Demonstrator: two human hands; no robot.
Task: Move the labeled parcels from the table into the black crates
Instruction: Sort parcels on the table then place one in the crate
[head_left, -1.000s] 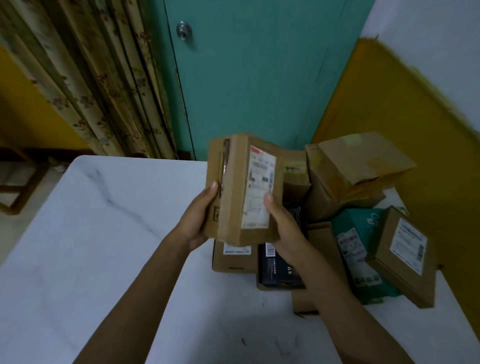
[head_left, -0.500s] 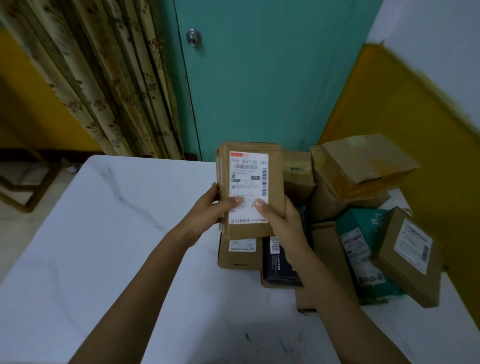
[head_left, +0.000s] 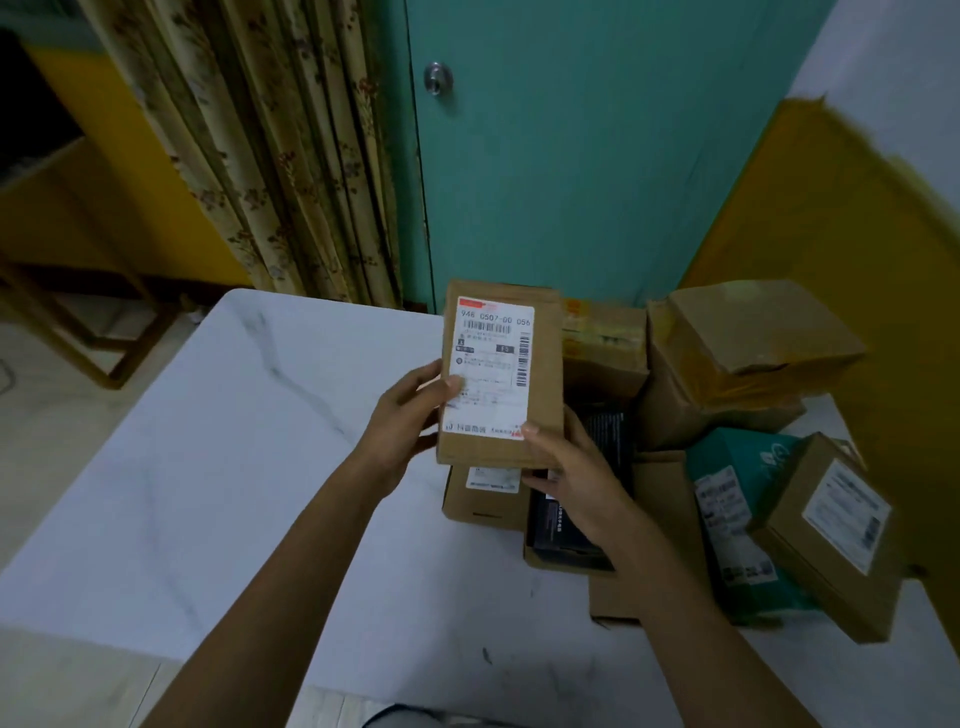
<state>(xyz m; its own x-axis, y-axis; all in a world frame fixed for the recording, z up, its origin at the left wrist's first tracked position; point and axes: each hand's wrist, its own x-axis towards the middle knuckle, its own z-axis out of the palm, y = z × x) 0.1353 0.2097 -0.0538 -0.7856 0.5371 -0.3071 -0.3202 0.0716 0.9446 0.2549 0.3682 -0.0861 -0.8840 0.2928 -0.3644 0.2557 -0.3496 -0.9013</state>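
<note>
PARCEL IN HAND: A person held a brown cardboard parcel (head_left: 545, 379) in both hands above the far edge of the white table (head_left: 234, 441), with its white shipping label turned toward the camera. The parcel's long axis ran away from the person, near end low and far end raised, so it stood close to upright. The left hand (head_left: 402, 415) gripped the left long edge, its thumb pressed across the label and its fingers curled out of sight behind. The right hand (head_left: 571, 473) pinched the near right corner, thumb on the label's lower corner and fingers tucked beneath. Both hands sat on the parcel's near half, the left a little farther up. Which hand was nearer the black crates could not be told, since no crate appeared in the picture.

Below and to the right, parcels not yet moved crowded the table's far right corner and right edge. They included a black box (head_left: 561, 530), a green parcel (head_left: 737, 519), a labelled brown box (head_left: 831, 535) leaning at the right edge, and stacked plain cartons (head_left: 753, 332) against the yellow wall. That side offered little room. The likelier way out lay leftward and toward the near edge, over marble-veined surface, with a curtain (head_left: 285, 156) and a teal door (head_left: 597, 156) beyond the far edge.
</note>
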